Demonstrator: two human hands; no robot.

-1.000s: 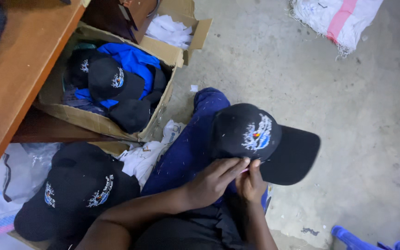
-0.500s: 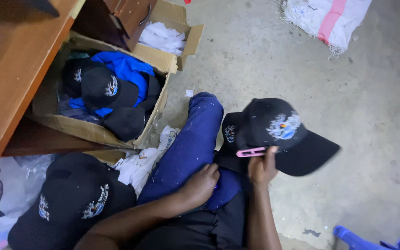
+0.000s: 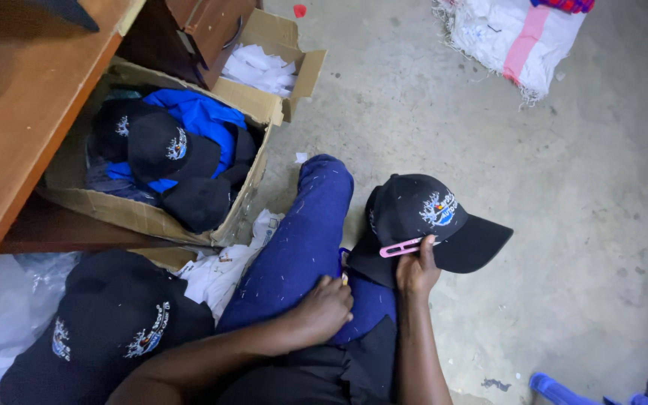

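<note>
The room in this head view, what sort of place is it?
Probably a small cap-making or packing workshop: black caps fill a cardboard box, more pile at lower left, and the right hand holds another cap above the bare concrete floor.

Bare grey concrete floor (image 3: 564, 225), stained and dusty. A brown wooden table (image 3: 16, 150) stands at the left, a cardboard box (image 3: 144, 214) tucked beside it. Light is dim.

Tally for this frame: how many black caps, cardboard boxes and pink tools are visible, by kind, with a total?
Black caps: 5. One at the right hand, cap; two in the open cardboard box; two stacked lower left.
Cardboard boxes: 2, the open cardboard box and a smaller box.
Pink tool: 1.
Total: 8.
</note>
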